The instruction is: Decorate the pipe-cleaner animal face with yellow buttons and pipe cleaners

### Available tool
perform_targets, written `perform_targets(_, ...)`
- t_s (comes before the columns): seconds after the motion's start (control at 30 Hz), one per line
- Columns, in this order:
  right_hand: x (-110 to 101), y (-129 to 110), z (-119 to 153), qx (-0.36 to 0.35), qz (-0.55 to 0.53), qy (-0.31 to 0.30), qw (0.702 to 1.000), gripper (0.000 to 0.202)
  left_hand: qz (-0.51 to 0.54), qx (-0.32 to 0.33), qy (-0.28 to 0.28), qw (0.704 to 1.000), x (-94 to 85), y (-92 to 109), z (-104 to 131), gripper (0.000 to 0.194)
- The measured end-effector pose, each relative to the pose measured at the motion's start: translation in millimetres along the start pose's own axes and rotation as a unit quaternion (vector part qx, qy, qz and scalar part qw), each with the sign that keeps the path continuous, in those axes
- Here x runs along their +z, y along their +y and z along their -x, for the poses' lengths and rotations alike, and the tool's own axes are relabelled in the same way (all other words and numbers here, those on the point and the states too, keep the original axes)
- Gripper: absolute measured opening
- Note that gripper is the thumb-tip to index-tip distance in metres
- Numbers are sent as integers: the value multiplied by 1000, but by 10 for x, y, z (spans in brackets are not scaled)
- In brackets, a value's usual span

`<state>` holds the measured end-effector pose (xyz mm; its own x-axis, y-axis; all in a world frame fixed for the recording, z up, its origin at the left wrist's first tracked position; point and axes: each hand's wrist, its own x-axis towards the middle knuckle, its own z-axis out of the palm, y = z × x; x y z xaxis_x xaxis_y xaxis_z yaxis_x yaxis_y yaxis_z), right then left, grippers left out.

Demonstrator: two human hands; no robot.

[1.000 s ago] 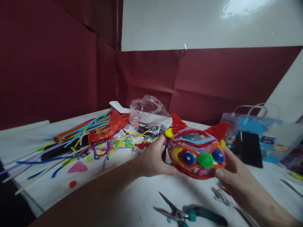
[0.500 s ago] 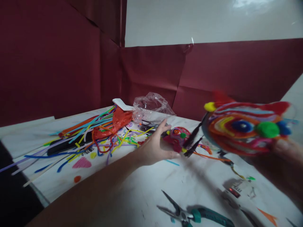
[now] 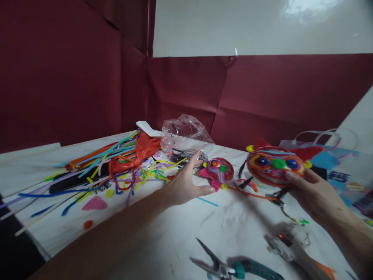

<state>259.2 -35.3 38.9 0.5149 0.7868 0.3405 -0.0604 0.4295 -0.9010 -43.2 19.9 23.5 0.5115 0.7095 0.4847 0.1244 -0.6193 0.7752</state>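
At right, the right hand (image 3: 317, 191) is gripping the big mask (image 3: 271, 174), its eyes (image 3: 263, 161), nose (image 3: 279, 163) and ears (image 3: 307, 152) already sitting on it. The left hand (image 3: 184, 184), spread wide, is holding nothing beside the decorated small mask (image 3: 215, 174). Loose stems (image 3: 87, 158) are lying left.

Left hand (image 3: 186, 184) and right hand (image 3: 319, 194) are bare (as are both forearms (image 3: 125, 227), where they show).
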Motion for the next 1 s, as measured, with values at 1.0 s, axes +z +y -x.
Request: perform_targets(1.0,191,330,-1213,-27,-9,-45,999,14,-210,252,-252,911,858,-426,438,35)
